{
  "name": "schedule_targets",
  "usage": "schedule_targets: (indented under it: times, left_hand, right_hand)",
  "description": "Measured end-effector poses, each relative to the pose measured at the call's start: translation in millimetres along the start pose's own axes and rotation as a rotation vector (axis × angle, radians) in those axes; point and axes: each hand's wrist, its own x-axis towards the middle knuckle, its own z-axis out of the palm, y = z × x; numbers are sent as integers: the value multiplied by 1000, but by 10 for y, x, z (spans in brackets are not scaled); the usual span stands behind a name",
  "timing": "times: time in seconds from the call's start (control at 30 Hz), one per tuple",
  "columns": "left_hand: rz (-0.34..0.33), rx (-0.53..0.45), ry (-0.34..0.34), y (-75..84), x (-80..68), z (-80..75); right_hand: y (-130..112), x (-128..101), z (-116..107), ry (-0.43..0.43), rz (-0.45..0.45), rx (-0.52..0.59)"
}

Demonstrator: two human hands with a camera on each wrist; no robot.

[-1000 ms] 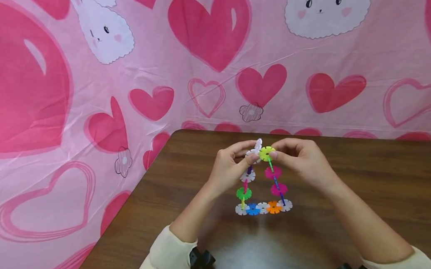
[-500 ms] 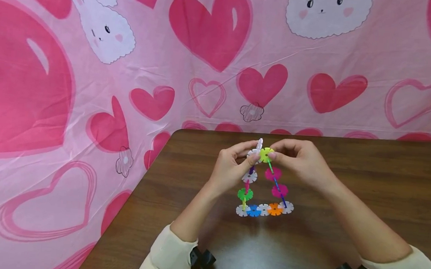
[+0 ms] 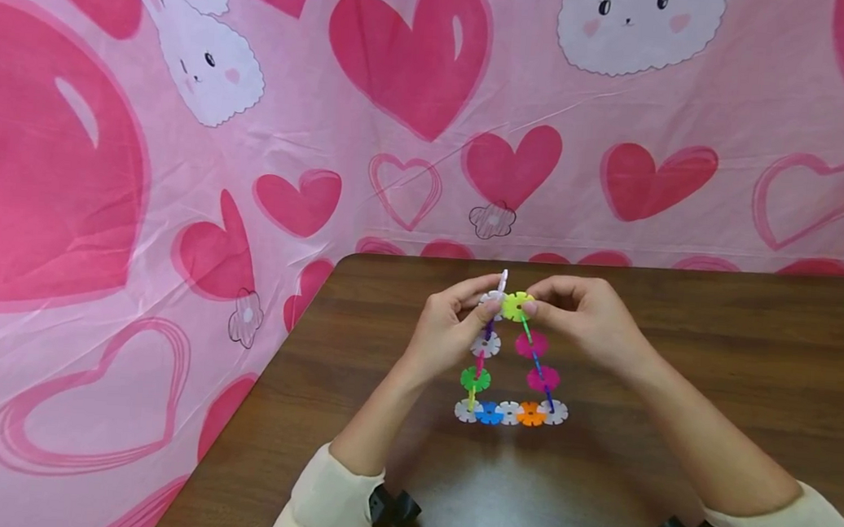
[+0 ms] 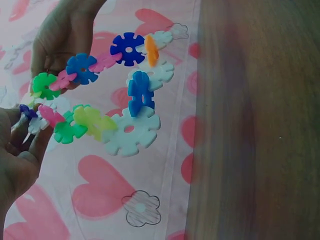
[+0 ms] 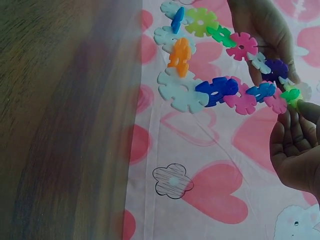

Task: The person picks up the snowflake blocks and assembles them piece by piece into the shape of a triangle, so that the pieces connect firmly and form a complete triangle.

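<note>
A loop of notched, flower-shaped plastic discs hangs between my two hands, raised over the table. With thumb and fingers my left hand (image 3: 450,323) pinches a white snowflake disc (image 3: 491,304) at the loop's top left; another white disc (image 3: 503,281) stands edge-on above it. My right hand (image 3: 590,320) pinches the yellow-green snowflake disc (image 3: 518,306) right beside it. Down the sides run discs such as a green one (image 3: 476,379) and a pink one (image 3: 543,379). An orange disc (image 3: 531,414) belongs to the bottom row. Fingers partly hide the join between the top discs.
A dark brown wooden table (image 3: 291,450) lies beneath both hands. Behind it and along its left edge hangs a pink cloth (image 3: 293,107) with hearts and white animal faces. Black devices (image 3: 393,508) sit at both cream sleeves.
The yellow-green disc and my right hand have come slightly lower. The loop's lower row has swung a little to the left. Both hands keep their pinch.
</note>
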Motion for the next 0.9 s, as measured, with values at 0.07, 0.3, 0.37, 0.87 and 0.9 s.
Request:
schedule_targets:
  times: [0.07,0.3,0.37,0.87,0.9]
  left_hand:
    - [9,15,4,-5,2,-11]
    - [4,-44,8,5,26,-21]
    - [-7,-63,10,19,30,-17]
    - [-55,-63,1,32,60,45]
    - [-62,-58,0,30,61,48]
  right_hand:
    - [5,1,-2,1,2,-5]
    - [28,8,-7,9,3,-4]
    - [33,12,-8,12,-2,0]
    - [54,58,1,25,-40,16]
    - [57,59,1,26,-42,17]
